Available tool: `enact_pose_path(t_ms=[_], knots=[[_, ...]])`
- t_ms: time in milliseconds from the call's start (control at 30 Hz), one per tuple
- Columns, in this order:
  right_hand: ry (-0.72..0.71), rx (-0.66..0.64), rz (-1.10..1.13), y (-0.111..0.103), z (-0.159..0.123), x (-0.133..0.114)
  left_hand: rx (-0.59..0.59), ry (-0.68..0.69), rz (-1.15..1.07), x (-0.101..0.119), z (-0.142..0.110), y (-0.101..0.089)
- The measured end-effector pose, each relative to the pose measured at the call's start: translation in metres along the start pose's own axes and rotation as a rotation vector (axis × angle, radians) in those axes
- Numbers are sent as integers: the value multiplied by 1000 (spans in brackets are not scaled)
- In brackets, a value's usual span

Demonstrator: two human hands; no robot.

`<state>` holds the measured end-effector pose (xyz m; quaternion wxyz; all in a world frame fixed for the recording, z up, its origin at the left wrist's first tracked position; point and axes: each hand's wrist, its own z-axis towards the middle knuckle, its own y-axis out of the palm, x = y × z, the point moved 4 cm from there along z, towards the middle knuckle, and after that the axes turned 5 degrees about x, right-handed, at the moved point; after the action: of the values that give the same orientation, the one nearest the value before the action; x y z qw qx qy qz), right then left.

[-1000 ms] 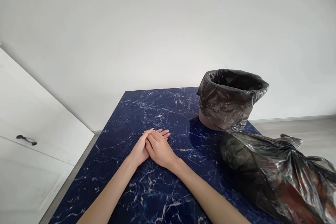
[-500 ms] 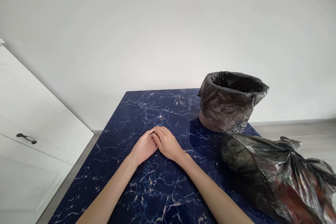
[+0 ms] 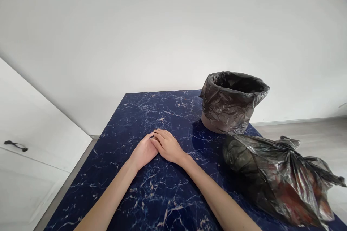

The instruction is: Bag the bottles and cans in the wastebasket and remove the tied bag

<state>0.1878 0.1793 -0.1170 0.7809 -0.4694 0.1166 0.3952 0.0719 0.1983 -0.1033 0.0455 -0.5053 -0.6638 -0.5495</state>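
Note:
My left hand (image 3: 143, 152) and my right hand (image 3: 169, 147) rest together on the dark blue marble-patterned table (image 3: 159, 202). The right lies over the left, its fingers stretched across the left hand's fingers, which are largely hidden. I see no object in either hand. To the right of my hands stands a bin (image 3: 213, 125) lined with a black plastic bag (image 3: 227, 106), folded over its rim. Nearer to me on the right lies a knotted, see-through black plastic bag (image 3: 282, 182), bulging with greenish and reddish items that I cannot make out.
A white cabinet (image 3: 32, 115) with a dark handle (image 3: 15, 146) stands at the left, beside the table's edge. Behind the table rises a plain white wall (image 3: 162, 32). Grey floor (image 3: 311, 131) shows at the right.
The view has shifted slightly, so the table, bin and bags appear a little farther left. My hands keep the same pose, one over the other.

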Motion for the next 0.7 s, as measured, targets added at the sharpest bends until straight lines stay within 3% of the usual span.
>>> enact_pose_path(t_ms=[700], knots=[[-51,-19,-119,7,-3,-5,-17,-7,19,-2,4,-9]])
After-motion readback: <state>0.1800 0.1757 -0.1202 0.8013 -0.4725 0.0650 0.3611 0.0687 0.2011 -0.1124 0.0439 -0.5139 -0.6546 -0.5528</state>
